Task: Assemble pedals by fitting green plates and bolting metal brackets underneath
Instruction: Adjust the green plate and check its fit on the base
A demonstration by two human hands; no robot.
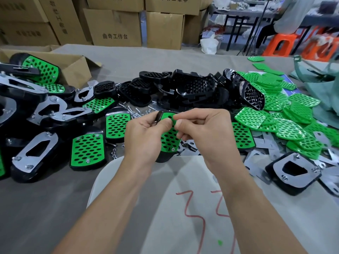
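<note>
Head view, both hands curled, gripping pedal

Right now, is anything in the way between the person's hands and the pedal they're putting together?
Nothing visible is. The left hand grips the pedal, and the right hand's fingertips are at the far end of its green plate. Whether they pinch anything there is too small to tell.

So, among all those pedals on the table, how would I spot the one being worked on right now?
Look at the middle of the grey table, just beyond the white sheet with red scribbles. There the left hand and right hand meet around one pedal, green side up. Unlike its neighbours lying on the table, it alone is gripped by hands.
</note>
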